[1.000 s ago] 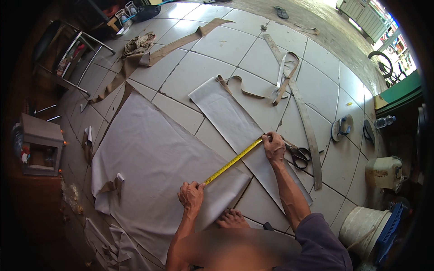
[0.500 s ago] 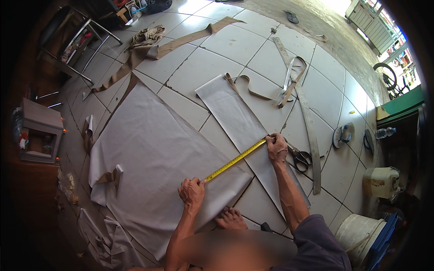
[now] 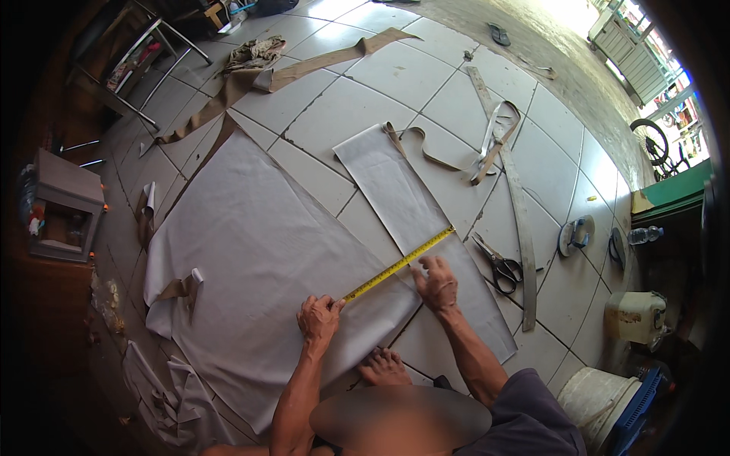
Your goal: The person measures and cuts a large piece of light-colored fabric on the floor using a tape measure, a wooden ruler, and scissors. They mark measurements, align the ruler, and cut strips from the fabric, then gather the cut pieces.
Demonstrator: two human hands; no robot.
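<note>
My left hand (image 3: 319,319) pinches the near end of a yellow tape measure (image 3: 382,275), which stretches diagonally from the large grey fabric sheet (image 3: 243,251) across a narrow grey strip (image 3: 384,186). My right hand (image 3: 436,281) is just below the tape, off its far end, with fingers apart and bent, nothing visible in them. Black scissors (image 3: 506,270) lie beside the strip's right edge, near a long flat straightedge (image 3: 519,243). My bare foot (image 3: 384,367) rests at the sheet's lower edge.
Tan offcuts (image 3: 319,62) and curled strips (image 3: 441,156) lie on the tiled floor. A metal-framed chair (image 3: 129,68) and grey box (image 3: 65,213) stand left. Flip-flops (image 3: 576,235), a plastic bottle (image 3: 645,234), jerrycan (image 3: 635,315) and white bucket (image 3: 593,403) are right; a doorway is at upper right.
My right hand has released the tape's far end and moved down and left. The tape stays stretched across both pieces. My left hand keeps its grip.
</note>
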